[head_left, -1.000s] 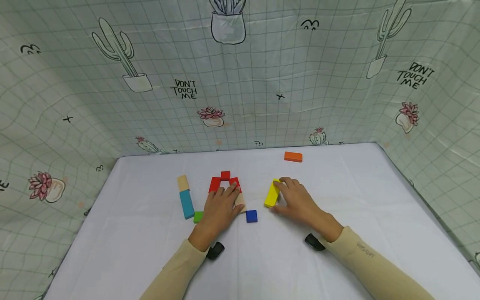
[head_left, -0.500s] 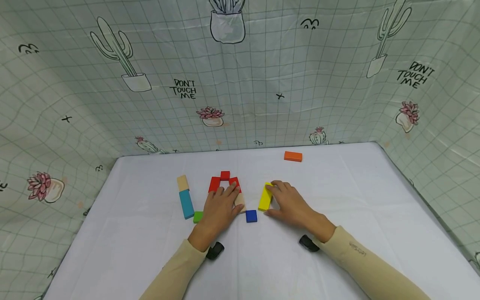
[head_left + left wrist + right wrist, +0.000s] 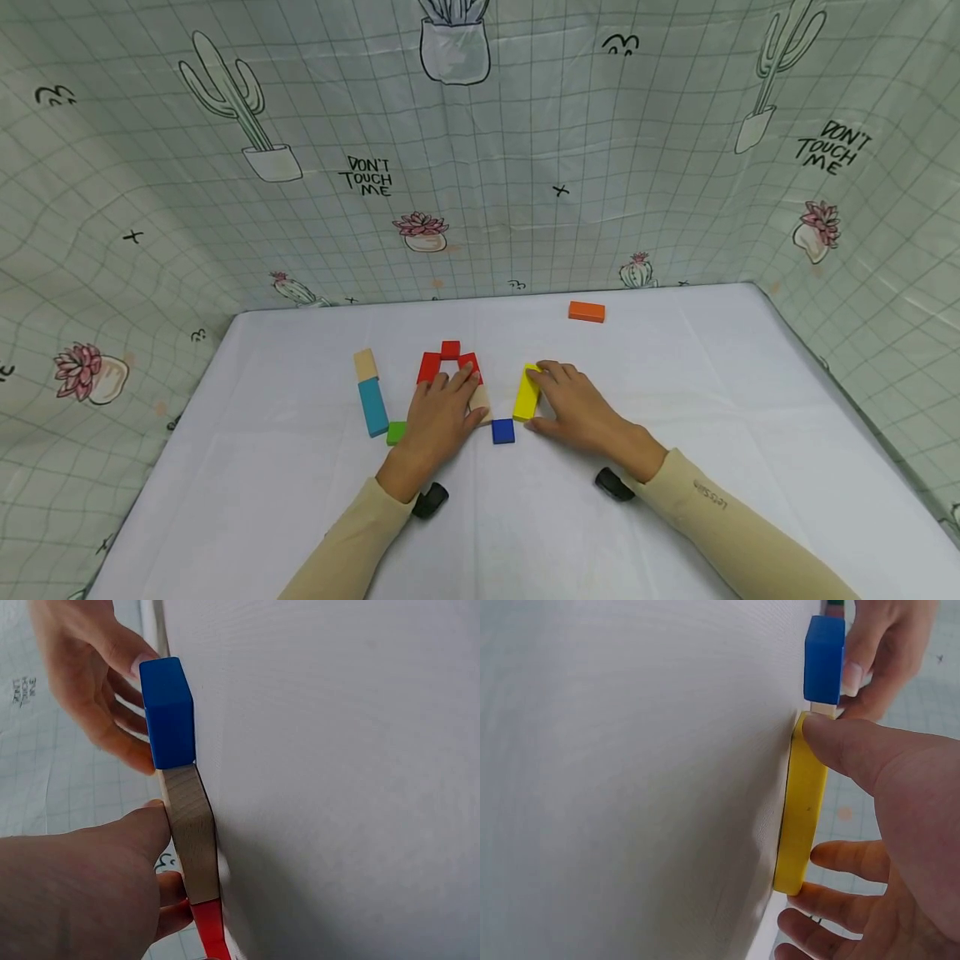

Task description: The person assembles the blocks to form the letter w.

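The right hand (image 3: pixel 581 408) is gripping a long, flat yellow block (image 3: pixel 527 393) near the counter's (image 3: pixel 675 375) middle, thumb and fingers curled at its ends. The left hand (image 3: pixel 438 417) is lying flat, thumb touching a beige block (image 3: pixel 481 401) beside a blue cube (image 3: pixel 503 431).

right hand on a yellow block

right hand (image 3: pixel 900 825) grips a long yellow block (image 3: pixel 801 817) lying on a white cloth (image 3: pixel 630 780), thumb at one end, fingers at the other. a blue block (image 3: pixel 824 660) sits just beyond, another hand (image 3: pixel 881 652) behind it.
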`<act>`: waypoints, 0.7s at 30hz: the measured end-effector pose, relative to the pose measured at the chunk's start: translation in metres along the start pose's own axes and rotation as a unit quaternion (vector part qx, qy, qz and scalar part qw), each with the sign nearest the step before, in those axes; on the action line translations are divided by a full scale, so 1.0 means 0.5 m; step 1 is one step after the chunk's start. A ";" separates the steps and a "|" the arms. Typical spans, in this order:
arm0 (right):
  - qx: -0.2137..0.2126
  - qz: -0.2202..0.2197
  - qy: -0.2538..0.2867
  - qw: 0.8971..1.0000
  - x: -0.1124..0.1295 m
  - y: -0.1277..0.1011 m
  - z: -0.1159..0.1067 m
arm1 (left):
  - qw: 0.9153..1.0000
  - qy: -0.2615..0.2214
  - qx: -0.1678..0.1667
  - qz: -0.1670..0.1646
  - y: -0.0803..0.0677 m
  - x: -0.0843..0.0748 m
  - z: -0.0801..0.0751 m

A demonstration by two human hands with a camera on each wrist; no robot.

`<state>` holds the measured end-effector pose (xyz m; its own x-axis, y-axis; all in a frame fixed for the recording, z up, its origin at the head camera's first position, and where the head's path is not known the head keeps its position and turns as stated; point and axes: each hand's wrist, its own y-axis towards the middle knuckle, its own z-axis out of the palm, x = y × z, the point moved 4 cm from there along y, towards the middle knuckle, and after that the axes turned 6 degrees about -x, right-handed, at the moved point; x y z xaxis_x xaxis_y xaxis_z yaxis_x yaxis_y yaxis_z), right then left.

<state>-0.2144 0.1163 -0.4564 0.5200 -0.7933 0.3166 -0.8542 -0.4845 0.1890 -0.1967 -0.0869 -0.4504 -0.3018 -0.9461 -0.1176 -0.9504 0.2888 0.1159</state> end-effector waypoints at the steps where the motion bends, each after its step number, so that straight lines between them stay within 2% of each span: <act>1: 0.001 -0.001 -0.001 1.000 0.001 0.000 0.000 | 1.000 0.000 0.000 0.000 0.000 0.000 0.000; 15: 0.003 -0.008 0.012 1.000 0.002 0.000 -0.002 | 1.000 0.002 -0.009 0.005 0.002 0.001 0.000; 21: 0.005 0.028 0.022 0.999 -0.023 0.007 -0.020 | 1.000 0.002 -0.008 0.005 0.000 0.001 0.000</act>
<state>-0.2234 0.1276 -0.4501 0.4712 -0.8023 0.3664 -0.8814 -0.4442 0.1609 -0.1971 -0.0874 -0.4507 -0.3109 -0.9437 -0.1128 -0.9460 0.2959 0.1322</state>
